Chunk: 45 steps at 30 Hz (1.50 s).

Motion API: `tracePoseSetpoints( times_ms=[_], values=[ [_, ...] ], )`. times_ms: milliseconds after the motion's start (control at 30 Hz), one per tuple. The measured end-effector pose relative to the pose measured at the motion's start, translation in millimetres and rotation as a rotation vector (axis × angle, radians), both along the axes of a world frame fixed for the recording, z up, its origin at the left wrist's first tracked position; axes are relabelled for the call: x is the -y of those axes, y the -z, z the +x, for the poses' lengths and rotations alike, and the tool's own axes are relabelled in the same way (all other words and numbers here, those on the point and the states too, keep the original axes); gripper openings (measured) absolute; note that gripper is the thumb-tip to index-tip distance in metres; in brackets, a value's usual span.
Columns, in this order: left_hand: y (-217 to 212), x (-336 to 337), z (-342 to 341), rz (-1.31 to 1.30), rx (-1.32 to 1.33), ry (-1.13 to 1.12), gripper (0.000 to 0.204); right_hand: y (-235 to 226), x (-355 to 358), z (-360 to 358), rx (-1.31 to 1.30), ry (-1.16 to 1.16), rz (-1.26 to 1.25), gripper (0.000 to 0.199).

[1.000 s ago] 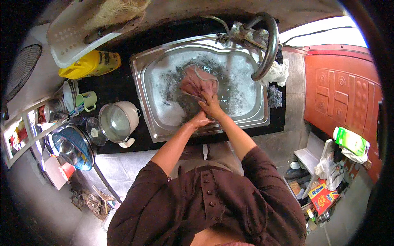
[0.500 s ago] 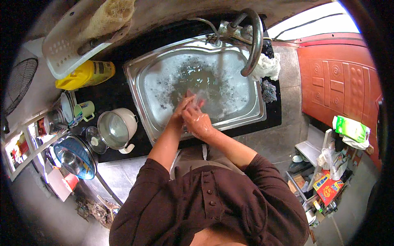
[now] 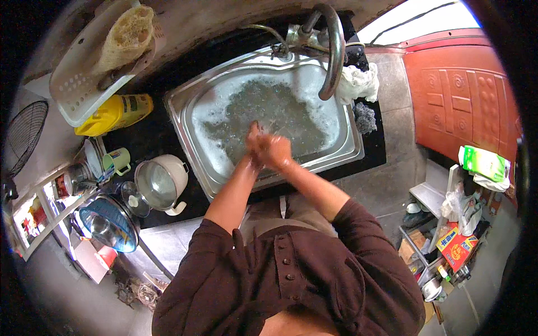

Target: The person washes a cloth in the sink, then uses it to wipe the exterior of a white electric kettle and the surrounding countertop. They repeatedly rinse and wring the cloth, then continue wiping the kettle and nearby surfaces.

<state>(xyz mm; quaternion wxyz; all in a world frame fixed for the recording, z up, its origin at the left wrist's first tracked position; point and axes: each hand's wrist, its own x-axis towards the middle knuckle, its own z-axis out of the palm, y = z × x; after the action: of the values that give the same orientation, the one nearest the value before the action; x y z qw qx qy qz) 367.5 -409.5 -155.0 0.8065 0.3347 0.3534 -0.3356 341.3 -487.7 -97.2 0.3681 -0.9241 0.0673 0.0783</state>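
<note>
Countertop (image 3: pixel 147 132): black, steel sink (image 3: pixel 336 157) set into it.
Left stretch: yellow jug (image 3: pixel 115 113) at back; pale green mug (image 3: pixel 116 161); cream pot (image 3: pixel 161 179) near sink's rim, uncovered.
Right end: bunched white cloth (image 3: pixel 358 83); grey scourer (image 3: pixel 365 118) just beside it.

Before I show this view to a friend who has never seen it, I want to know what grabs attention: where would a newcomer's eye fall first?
Probably on the left hand and right hand, wet and touching each other near the front of the steel sink, with its foam-ringed grey water. Next, perhaps, the big embossed red panel on the right, and the bright yellow container left of the sink.
</note>
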Motion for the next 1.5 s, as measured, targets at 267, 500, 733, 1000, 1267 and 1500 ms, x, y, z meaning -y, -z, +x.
tracePoseSetpoints(
  times_ms=[267, 500, 733, 1000, 1267, 1500],
  values=[
    [-25.6, -3.2, 5.0, 0.244, 0.090, -0.064, 0.023, 53.3, 48.1, 28.8, -0.099, 0.234, 0.031, 0.029],
    [26.0, -57.9, -20.3, 1.489, 0.973, 1.429, 0.067, 101.0, 66.0, -5.8, -0.177, -0.159, -0.224, 0.028],
    [46.6, -49.3, 13.9, 0.148, -0.230, 0.331, 0.043, 45.4, 30.9, 0.5, -0.219, -0.363, 0.233, 0.028],
    [-67.7, -12.3, 13.7, 0.079, 0.107, 0.382, 0.037, 23.6, 69.7, -1.4, -0.384, 0.384, 1.093, 0.051],
    [-111.0, -19.9, 22.7, -0.432, 0.019, 0.482, 0.072, -30.3, 11.2, 1.2, 0.428, -0.347, -0.060, 0.021],
    [-126.0, -0.9, 21.2, 0.414, 0.884, 0.687, 0.029, -23.1, -15.1, 14.4, 0.476, 0.228, 0.157, 0.029]
  ],
)
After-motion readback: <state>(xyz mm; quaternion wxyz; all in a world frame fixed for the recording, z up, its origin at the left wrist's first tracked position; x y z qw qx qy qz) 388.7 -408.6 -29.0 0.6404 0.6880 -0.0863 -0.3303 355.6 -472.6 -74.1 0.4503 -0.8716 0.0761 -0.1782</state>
